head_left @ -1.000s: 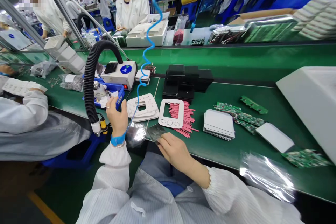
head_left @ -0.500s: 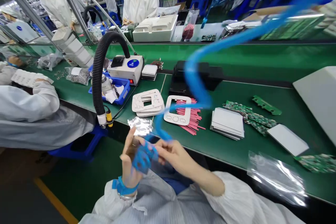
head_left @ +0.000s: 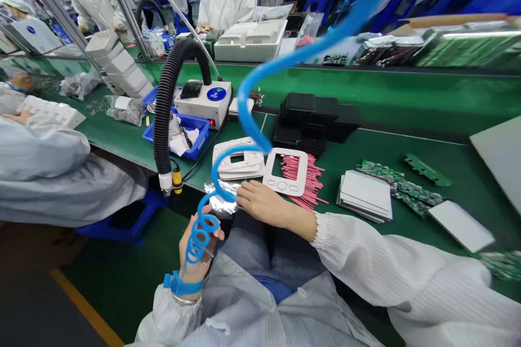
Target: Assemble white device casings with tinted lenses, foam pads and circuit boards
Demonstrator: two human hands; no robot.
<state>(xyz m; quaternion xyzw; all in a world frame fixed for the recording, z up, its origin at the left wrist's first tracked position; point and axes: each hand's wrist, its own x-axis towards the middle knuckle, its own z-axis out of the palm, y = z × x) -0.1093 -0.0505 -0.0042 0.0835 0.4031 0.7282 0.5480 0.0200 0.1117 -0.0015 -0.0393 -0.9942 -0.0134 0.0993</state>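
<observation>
My left hand point(head_left: 194, 252) is raised over my lap, its fingers curled round a small dark, brownish object point(head_left: 210, 245). A blue coiled cord point(head_left: 198, 238), joined to the blue wrist strap point(head_left: 183, 284), hides much of that object. At the bench's front edge, my right hand point(head_left: 262, 204) has its fingers bent together beside a shiny clear film point(head_left: 222, 203); what they pinch, if anything, is hidden. Just beyond it lie a white frame-shaped panel point(head_left: 301, 173) on pink strips point(head_left: 312, 181) and a stack of white panels point(head_left: 244, 169).
The cord stretches up across the view. A black bent hose point(head_left: 163, 103) with a nozzle hangs at the left, near a blue tray point(head_left: 199, 143). White plates point(head_left: 364, 195) and green circuit boards point(head_left: 411, 195) lie right. A person in white point(head_left: 36, 168) sits at far left.
My right hand has left my left hand and reached forward to the bench edge beside the film. My left hand has dropped slightly leftward. The cord has swung left, and the view has shifted.
</observation>
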